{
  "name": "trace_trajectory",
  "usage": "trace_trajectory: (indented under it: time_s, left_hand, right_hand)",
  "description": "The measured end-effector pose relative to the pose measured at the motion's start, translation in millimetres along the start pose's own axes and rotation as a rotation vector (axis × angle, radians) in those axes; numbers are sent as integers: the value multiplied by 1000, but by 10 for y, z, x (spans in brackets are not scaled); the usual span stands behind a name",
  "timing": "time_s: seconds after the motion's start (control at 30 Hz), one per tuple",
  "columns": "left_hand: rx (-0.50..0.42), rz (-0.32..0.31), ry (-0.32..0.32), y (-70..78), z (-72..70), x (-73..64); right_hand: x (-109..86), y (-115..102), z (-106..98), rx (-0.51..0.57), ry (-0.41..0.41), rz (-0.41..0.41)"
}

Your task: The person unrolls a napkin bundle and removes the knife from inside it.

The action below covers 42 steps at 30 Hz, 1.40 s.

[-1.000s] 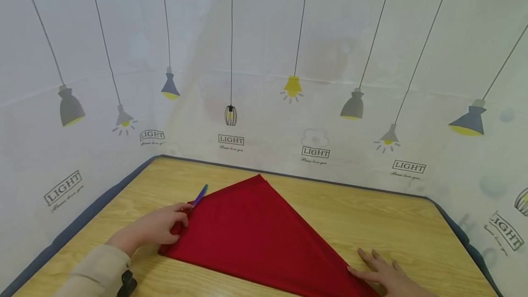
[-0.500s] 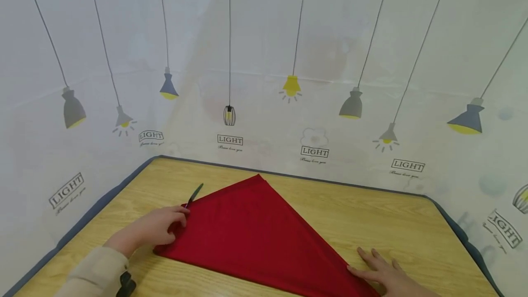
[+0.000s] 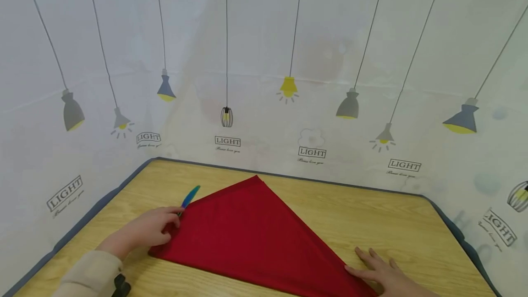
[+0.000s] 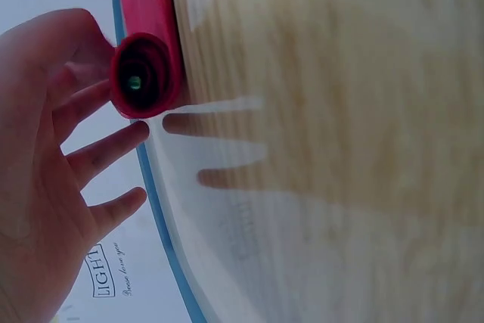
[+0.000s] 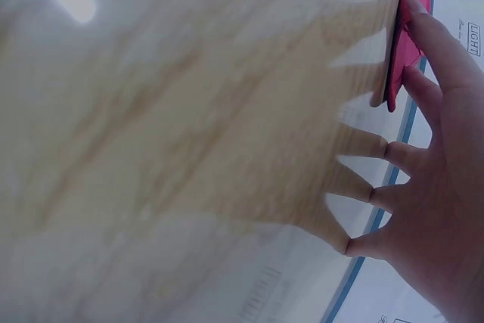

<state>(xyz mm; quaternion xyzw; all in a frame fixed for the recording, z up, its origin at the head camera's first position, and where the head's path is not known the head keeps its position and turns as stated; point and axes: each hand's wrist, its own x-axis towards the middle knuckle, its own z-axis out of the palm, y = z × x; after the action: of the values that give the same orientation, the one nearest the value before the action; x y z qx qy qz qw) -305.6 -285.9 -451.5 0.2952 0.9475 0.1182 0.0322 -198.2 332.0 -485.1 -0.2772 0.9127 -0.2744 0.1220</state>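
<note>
A red cloth napkin [image 3: 255, 233] lies folded into a triangle on the table, its left edge rolled up. From the far end of that roll sticks the blue-green iridescent blade of a table knife [image 3: 191, 195]; the rest of it is hidden. My left hand [image 3: 150, 226] grips the roll at the left, thumb and fingers curved round it. In the left wrist view the near end of the rolled napkin [image 4: 144, 77] shows a green glint inside. My right hand [image 3: 383, 276], fingers spread, rests at the right corner, thumb and forefinger on the cloth, other fingertips touching the table.
The wooden table [image 3: 371, 223] has a dark blue edge strip [image 3: 288, 178] along its back and sides. A white curtain-like sheet [image 3: 255, 58] printed with hanging lamps rises behind it. Reflections show on the glossy tabletop.
My left hand has moved slightly left with the roll and the knife, and the flat red cloth reaches further left. The blade has turned about its length. My right hand stays in place.
</note>
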Motion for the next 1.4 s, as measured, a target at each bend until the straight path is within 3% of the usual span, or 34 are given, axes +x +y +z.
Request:
trace_trajectory:
  time_s: [0.3, 0.57, 0.9, 1.13, 1.4]
  left_hand:
    - [4, -1, 15, -93, 14, -53]
    - [28, -16, 85, -136, 4, -67]
    - [-54, -87, -7, -99, -43, -106]
    - [-81, -94, -6, -128, -60, -131]
    - [-111, -100, -16, -196, -48, -178]
  right_hand:
    - [1, 25, 10, -54, 10, -33]
    - [3, 17, 8, -15, 6, -20]
    - [8, 2, 2, -13, 5, -2]
    - [9, -11, 2, -11, 6, 19]
    - [1, 24, 16, -75, 33, -49]
